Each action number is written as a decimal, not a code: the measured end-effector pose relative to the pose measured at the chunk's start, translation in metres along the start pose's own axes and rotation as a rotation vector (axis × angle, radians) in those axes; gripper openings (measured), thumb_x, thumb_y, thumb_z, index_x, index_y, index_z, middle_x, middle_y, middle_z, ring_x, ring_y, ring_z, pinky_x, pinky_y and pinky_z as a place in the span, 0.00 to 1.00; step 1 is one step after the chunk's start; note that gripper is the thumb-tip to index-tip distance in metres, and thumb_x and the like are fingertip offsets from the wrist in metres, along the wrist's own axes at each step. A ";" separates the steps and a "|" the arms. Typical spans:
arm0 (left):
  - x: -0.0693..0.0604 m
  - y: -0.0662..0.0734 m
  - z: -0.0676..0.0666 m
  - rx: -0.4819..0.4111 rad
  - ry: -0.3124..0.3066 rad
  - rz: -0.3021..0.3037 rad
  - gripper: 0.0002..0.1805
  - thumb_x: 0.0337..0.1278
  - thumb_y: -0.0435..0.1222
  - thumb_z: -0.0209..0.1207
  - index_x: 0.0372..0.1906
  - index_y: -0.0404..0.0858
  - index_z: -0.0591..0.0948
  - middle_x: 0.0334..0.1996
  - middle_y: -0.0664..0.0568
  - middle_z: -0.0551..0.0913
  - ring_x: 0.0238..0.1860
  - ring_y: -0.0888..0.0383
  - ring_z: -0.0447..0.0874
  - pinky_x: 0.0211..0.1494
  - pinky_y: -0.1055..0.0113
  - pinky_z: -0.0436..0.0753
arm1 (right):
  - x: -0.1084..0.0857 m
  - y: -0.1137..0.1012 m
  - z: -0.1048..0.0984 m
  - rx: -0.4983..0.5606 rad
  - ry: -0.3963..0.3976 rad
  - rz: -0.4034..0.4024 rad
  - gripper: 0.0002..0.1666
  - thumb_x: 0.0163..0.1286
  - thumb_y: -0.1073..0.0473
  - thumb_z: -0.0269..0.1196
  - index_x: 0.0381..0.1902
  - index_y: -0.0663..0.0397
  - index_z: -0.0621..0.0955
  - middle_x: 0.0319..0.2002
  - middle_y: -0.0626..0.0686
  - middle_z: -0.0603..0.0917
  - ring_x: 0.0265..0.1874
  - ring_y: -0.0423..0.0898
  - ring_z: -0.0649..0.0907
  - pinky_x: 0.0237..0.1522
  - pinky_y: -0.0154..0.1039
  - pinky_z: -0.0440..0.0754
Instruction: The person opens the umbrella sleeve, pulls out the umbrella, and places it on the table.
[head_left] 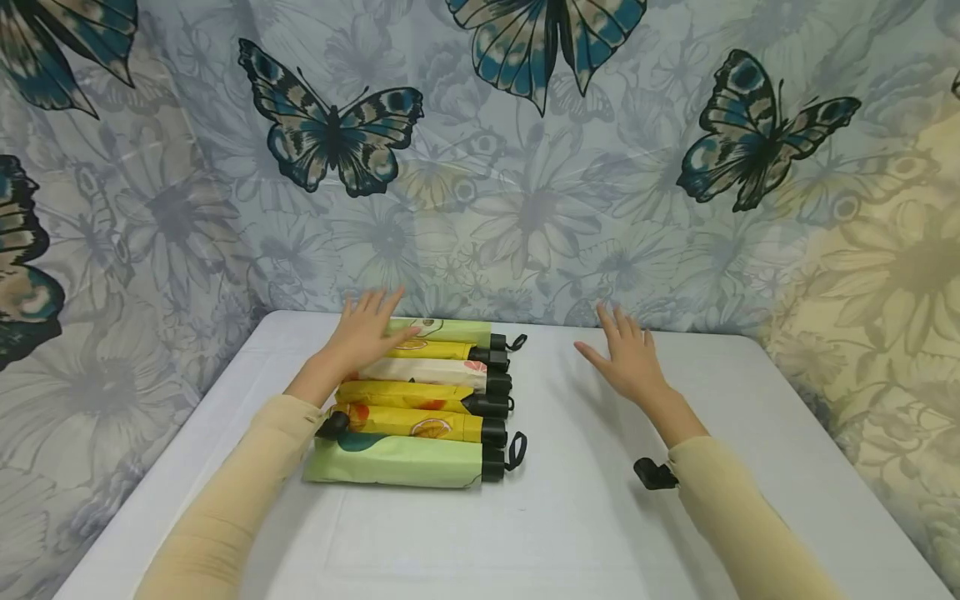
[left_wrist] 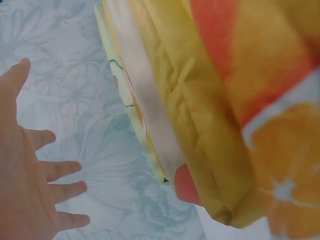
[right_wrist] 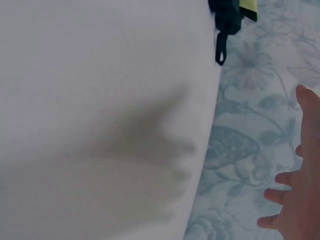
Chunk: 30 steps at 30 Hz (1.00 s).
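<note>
Several folded umbrellas lie side by side on a white table, their black handles toward the right. The nearest is a light green umbrella [head_left: 408, 463]; behind it come a yellow umbrella with orange slices [head_left: 420, 422], a plain yellower one [head_left: 405, 394], a whitish umbrella [head_left: 427, 371], another yellow umbrella [head_left: 442, 350] and a green umbrella at the back [head_left: 465, 330]. My left hand [head_left: 363, 336] is spread above the far left ends of the row; in the left wrist view its fingers [left_wrist: 65, 170] stand apart from the umbrellas. Holding nothing, my right hand [head_left: 632, 360] hovers with fingers spread, right of the handles.
The white tablecloth [head_left: 570, 525] covers the table, whose far edge meets a butterfly-print cloth backdrop [head_left: 540, 208]. Black wrist straps or mounts show at both sleeves, the right mount [head_left: 655, 474] hanging over the table. Wrist loops [head_left: 517, 450] stick out from some handles.
</note>
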<state>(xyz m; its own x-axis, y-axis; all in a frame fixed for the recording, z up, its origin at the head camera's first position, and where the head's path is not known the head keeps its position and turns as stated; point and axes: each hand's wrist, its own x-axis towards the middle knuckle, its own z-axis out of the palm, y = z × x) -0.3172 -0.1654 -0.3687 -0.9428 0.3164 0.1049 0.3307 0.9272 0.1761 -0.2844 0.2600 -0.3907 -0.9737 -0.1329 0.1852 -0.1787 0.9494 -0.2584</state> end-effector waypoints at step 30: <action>-0.062 0.002 0.004 -0.245 -0.090 0.058 0.47 0.62 0.70 0.41 0.79 0.51 0.47 0.77 0.41 0.54 0.76 0.37 0.50 0.76 0.34 0.49 | -0.060 -0.035 0.021 0.452 -0.106 -0.087 0.47 0.72 0.35 0.53 0.79 0.38 0.46 0.78 0.57 0.52 0.75 0.63 0.55 0.72 0.69 0.52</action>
<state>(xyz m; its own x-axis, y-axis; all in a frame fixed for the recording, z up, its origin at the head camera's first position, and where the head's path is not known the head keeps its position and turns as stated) -0.2584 -0.1828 -0.3786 -0.9182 0.3945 0.0367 0.3745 0.8339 0.4054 -0.2230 0.2283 -0.4127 -0.9573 -0.2570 0.1325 -0.2809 0.7172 -0.6377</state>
